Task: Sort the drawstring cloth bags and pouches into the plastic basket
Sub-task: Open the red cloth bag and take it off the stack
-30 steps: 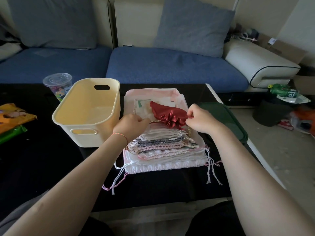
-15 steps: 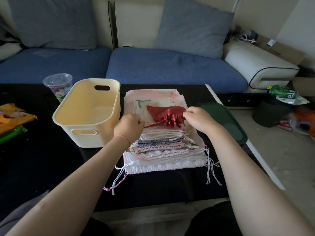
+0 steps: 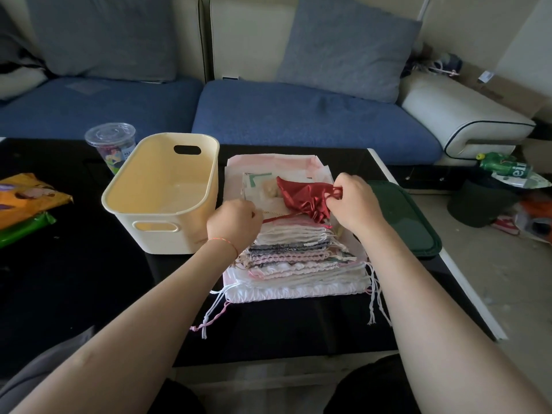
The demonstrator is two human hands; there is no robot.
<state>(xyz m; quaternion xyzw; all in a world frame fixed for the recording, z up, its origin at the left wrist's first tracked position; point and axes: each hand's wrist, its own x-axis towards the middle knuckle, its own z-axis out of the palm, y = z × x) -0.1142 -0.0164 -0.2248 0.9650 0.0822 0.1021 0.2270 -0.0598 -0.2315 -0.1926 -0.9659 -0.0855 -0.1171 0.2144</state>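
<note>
A shiny red drawstring pouch (image 3: 301, 197) lies on top of a stack of folded cloth bags (image 3: 294, 258) on the black table. My right hand (image 3: 354, 204) pinches the pouch's gathered neck and its red cord loop on the right side. My left hand (image 3: 234, 224) pinches the other red drawstring, which runs taut from the pouch toward it. The cream plastic basket (image 3: 134, 189) stands just left of the stack with nothing visible inside.
A lidded clear cup (image 3: 110, 144) stands behind the basket. Orange and green snack packets (image 3: 25, 204) lie at the far left. A dark green lid (image 3: 403, 216) lies right of the stack near the table's edge. A blue sofa runs along the back.
The red pouch has been drawn tighter at its neck. My hands have pulled apart, the left one tugging the drawstring leftward while the right one keeps the gathered end.
</note>
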